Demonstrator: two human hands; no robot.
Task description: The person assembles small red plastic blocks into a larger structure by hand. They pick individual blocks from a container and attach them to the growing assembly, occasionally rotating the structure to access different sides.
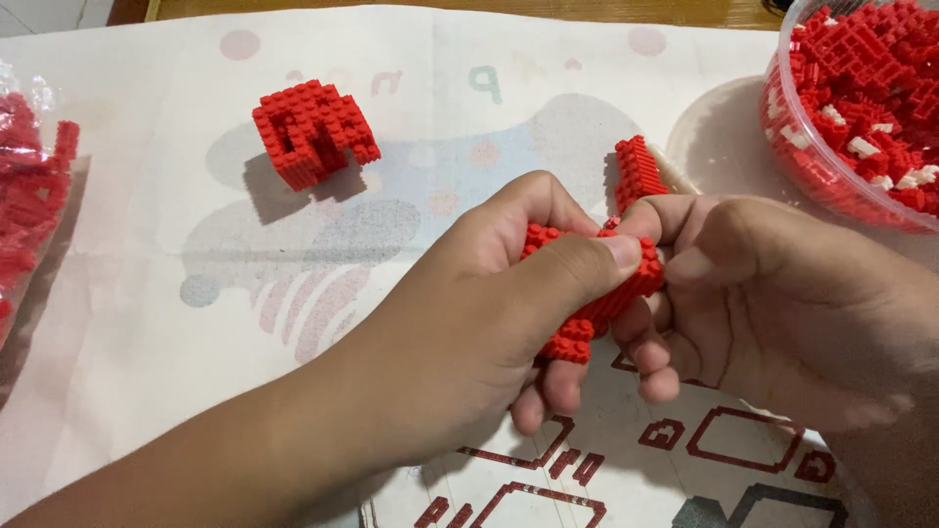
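A pale printed paper sheet (147,293) covers the worktop, with a strip of brown wood (440,8) showing along the far edge. Dead centre, both hands meet over it: the left hand (469,323) is wrapped around a small red assembly of tiny plastic building bricks (597,308), thumb laid flat across its studded top and fingers curled beneath, a grip that looks meant to brace the piece. The right hand (782,303) closes in from the other side, fingertips pinching the same assembly at its end, so the piece sits clamped between the two, lifted just clear of the sheet. Just behind the knuckles, a red studded brick strip (638,168) stands up, though whether it joins the held piece I cannot tell. Further out, up left, a chunky red brick block with a notch (315,132) rests alone on the paper, well apart. At far right, a clear round plastic tub (782,127) of loose red and white bricks sits within easy reach; at far left, a clear bag of red bricks (29,186) lies at the edge.
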